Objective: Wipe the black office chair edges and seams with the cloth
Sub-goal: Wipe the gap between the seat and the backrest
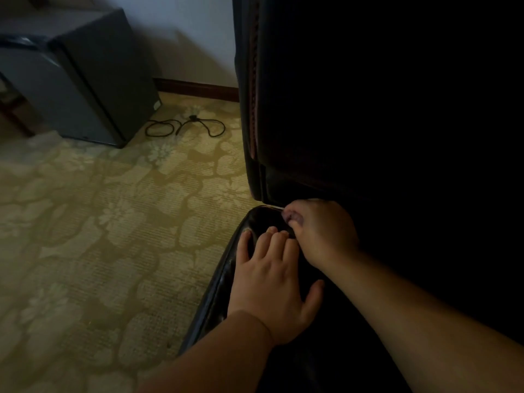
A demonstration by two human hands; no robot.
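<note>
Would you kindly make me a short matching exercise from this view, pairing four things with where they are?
Things:
1. left hand
2. right hand
3. black cable
4. grey cabinet

Places:
A. looped on the carpet by the skirting board
B. flat on the chair seat's glossy edge
C. fingers curled at the gap between seat and backrest
D. standing on the floor at upper left

Pairs: 1-B, 2-C, 3-A, 4-D

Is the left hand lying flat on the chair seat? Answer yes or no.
Yes, the left hand rests palm down with fingers spread on the corner of the black chair seat.
</note>
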